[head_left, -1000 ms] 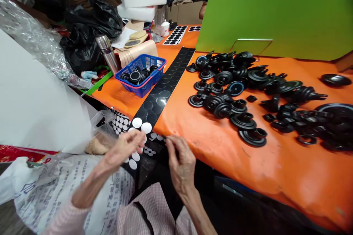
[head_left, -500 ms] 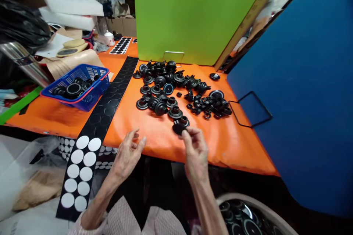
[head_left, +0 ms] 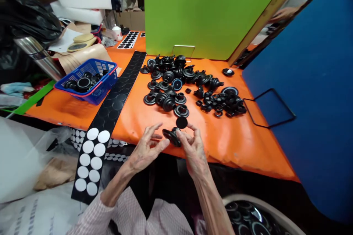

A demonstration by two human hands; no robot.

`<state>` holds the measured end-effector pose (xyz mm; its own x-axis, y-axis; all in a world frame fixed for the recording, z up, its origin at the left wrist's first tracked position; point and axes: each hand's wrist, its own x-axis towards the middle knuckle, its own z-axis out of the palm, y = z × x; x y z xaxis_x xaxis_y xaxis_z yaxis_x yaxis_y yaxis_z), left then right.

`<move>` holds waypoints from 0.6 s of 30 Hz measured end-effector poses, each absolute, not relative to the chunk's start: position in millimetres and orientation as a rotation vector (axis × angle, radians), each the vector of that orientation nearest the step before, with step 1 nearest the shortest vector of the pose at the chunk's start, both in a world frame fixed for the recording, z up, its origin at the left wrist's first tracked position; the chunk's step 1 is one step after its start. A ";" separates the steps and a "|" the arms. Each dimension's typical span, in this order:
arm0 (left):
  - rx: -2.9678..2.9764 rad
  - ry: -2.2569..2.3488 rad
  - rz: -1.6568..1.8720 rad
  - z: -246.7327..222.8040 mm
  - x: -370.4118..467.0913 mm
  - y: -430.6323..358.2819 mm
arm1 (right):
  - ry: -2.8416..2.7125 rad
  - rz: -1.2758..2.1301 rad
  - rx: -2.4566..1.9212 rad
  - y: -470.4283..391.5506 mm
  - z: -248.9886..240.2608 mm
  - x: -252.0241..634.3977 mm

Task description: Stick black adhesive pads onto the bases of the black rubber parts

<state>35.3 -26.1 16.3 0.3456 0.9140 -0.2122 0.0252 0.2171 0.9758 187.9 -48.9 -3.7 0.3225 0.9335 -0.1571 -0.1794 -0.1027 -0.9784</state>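
Observation:
My right hand [head_left: 194, 150] pinches a black flanged plastic part [head_left: 171, 138] by its narrow neck, tilted on its side. From the same fingers a thin flat black disc [head_left: 181, 122] stands up. My left hand [head_left: 149, 146] is open with its fingers apart; its thumb tip reaches the rim of the part, and I cannot tell whether it touches. Just beyond the hands, more black flanged parts [head_left: 182, 110] lie in a loose heap. To their right is a pile of small black nut-like rings [head_left: 219, 103].
A black strip with round stickers [head_left: 91, 161] hangs over the orange table's [head_left: 129, 117] front edge. Left of it stands a blue basket [head_left: 95, 95] of black parts. Green [head_left: 209, 11] and blue boards [head_left: 309, 99] border the work area. A tub [head_left: 230, 200] of parts sits lower right.
My right hand has picked up a flanged part from the near end of the heap, keeping the black disc. The left hand has come closer to it. The whole view has shifted slightly.

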 end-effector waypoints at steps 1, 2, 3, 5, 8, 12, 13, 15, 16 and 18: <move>1.144 0.972 0.811 17.1 36.0 -25.5 | -0.801 1.159 -1.310 -52.5 -1.7 181.4; 1.079 0.933 0.820 17.6 35.9 -25.5 | -0.836 1.143 -1.313 -54.7 -0.7 176.7; 0.999 0.919 0.833 17.7 34.6 -26.0 | -0.867 1.083 -1.333 -55.8 -0.4 173.9; 0.840 0.951 0.878 16.6 29.7 -28.1 | -0.878 0.924 -1.388 -56.8 -0.4 173.4; 0.717 1.006 0.943 13.5 19.6 -32.0 | -0.864 0.867 -1.426 -60.2 2.5 177.8; 0.681 0.962 0.952 9.6 10.3 -35.9 | -1.019 0.912 -1.427 -71.8 9.9 176.8; 0.675 0.967 0.947 8.9 9.2 -36.6 | -1.068 0.893 -1.441 -74.8 11.2 175.1; 0.667 1.007 0.934 7.9 7.8 -38.0 | -1.130 0.863 -1.463 -79.6 12.9 171.3; 0.665 1.028 0.930 7.7 7.5 -38.6 | -1.135 0.872 -1.458 -81.3 13.5 169.7; 0.663 1.036 0.931 8.0 7.0 -40.0 | -1.096 0.930 -1.417 -83.2 14.8 167.3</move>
<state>7.0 -40.0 8.0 0.2077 0.8836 -0.4196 -0.3222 0.4668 0.8236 167.3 -83.2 14.8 0.2733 0.9616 0.0265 0.1309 -0.0099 -0.9913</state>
